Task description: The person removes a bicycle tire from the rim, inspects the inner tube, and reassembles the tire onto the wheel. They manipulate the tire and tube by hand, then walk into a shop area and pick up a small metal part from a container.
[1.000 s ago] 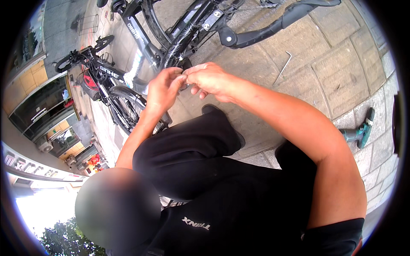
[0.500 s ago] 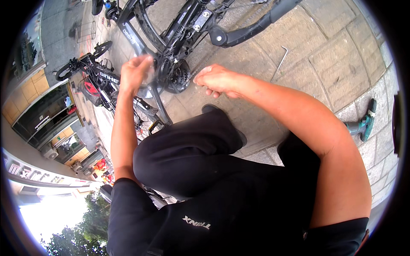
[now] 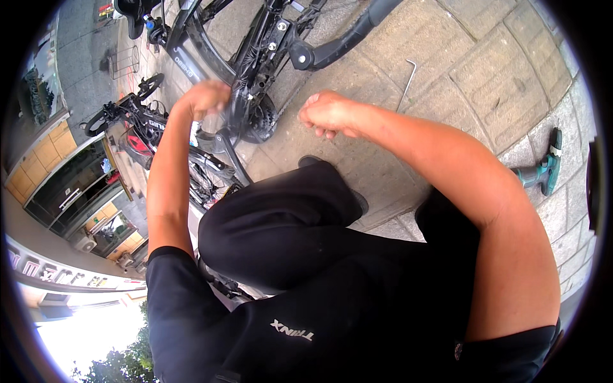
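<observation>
A black bicycle [image 3: 193,60] lies ahead of me, its chainring and crank [image 3: 260,121] low down between my hands. My left hand [image 3: 207,99] hovers over the frame tube, just left of the chainring. Its fingers are bent in, but motion smears their tips, and whatever they may hold is not visible. To the right of the chainring, my right hand [image 3: 327,113] is held in the air above the paving with thumb and fingers curled together. Anything inside that pinch is hidden or too small to name. Neither hand visibly touches the bicycle.
An L-shaped hex key [image 3: 407,84] lies on the stone paving [image 3: 491,70] to the right. Farther right is a teal power tool [image 3: 548,171]. A second bicycle [image 3: 150,121] stands at the left, before a shopfront. My bent knee [image 3: 268,217] is close below the chainring.
My left hand has moved slightly left, and its fingers remain blurred. My right hand has shifted a little right, away from the chainring. The whole view has tilted somewhat.
</observation>
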`<act>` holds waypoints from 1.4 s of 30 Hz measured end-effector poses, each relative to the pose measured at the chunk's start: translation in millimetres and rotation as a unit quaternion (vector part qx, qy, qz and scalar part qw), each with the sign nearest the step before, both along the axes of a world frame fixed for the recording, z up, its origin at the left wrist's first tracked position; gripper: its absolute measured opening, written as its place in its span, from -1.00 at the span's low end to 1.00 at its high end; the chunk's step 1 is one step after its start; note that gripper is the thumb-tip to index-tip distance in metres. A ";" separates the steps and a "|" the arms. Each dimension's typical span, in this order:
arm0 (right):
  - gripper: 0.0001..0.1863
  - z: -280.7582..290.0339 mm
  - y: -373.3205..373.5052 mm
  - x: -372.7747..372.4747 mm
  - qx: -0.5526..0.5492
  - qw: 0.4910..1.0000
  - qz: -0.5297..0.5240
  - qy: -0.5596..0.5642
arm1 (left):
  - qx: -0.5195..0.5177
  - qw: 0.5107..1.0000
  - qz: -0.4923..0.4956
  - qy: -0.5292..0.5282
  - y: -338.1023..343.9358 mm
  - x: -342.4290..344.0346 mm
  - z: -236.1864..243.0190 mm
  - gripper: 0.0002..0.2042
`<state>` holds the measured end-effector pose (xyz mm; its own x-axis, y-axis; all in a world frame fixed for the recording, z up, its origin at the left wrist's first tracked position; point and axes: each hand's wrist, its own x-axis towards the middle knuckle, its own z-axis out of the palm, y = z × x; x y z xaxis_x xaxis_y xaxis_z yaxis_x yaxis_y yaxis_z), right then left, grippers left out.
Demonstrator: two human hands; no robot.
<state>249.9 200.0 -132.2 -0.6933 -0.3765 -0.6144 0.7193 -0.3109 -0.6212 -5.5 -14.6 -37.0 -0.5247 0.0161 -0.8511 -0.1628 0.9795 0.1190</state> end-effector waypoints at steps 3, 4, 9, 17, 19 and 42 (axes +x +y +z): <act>-0.87 0.7 4.0 -3.6 0.004 1.000 0.005 0.001 | -0.037 0.998 -0.012 -0.041 2.7 -12.2 -8.6 -0.90; -0.85 0.2 5.1 -5.1 0.008 1.000 0.012 -0.001 | -0.044 0.998 -0.013 -0.047 2.9 -15.2 -11.4 -0.90; -0.88 -4.4 1.8 -4.1 0.018 0.999 -0.030 -0.011 | -0.045 0.993 -0.017 -0.106 -9.4 -35.8 -23.9 -0.90; -0.85 -3.9 10.6 0.5 0.035 0.999 -0.023 -0.025 | -0.114 0.971 0.043 -0.204 -14.3 -57.5 -37.0 -0.90; -0.84 -7.6 11.2 -2.9 0.041 0.999 -0.012 -0.015 | -0.120 0.971 0.052 -0.201 -14.2 -54.9 -38.5 -0.91; -0.72 181.4 -2.1 -35.9 0.173 0.825 0.408 0.351 | 0.360 0.915 0.078 0.167 -53.0 59.1 49.0 -0.77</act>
